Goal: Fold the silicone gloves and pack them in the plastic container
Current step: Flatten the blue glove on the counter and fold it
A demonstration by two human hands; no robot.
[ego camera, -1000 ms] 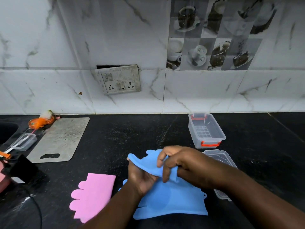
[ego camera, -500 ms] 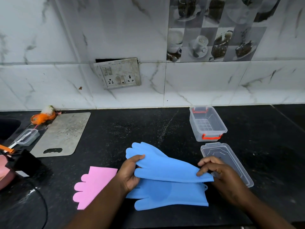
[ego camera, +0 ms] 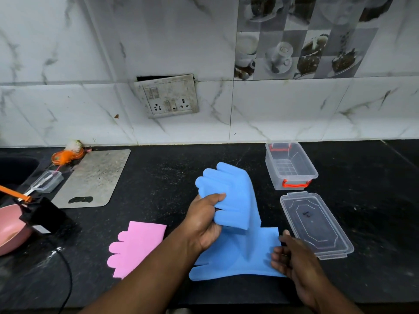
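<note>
Two blue silicone gloves lie at the counter's near middle. My left hand (ego camera: pixel 205 223) grips the finger end of the upper blue glove (ego camera: pixel 231 191) and holds it raised and bent. The lower blue glove (ego camera: pixel 238 261) lies flat beneath it. At the cuff end, my right hand (ego camera: pixel 292 259) rests with curled fingers on the lower glove's cuff edge. A folded pink glove (ego camera: pixel 136 248) lies flat to the left. The clear plastic container (ego camera: pixel 290 166) with orange clips stands open at the back right, with nothing in it, and its clear lid (ego camera: pixel 315 225) lies in front of it.
A grey cutting board (ego camera: pixel 95 177) lies at the back left, with a small clear box (ego camera: pixel 47 181) and an orange scrubber (ego camera: pixel 66 155) beside it. A pink pan (ego camera: pixel 11 230) with a black handle and a cable sit at the far left by the sink.
My left hand has lifted the upper blue glove's finger end up and away from me. My right hand let go of that glove's cuff and came down onto the lower glove's cuff.
</note>
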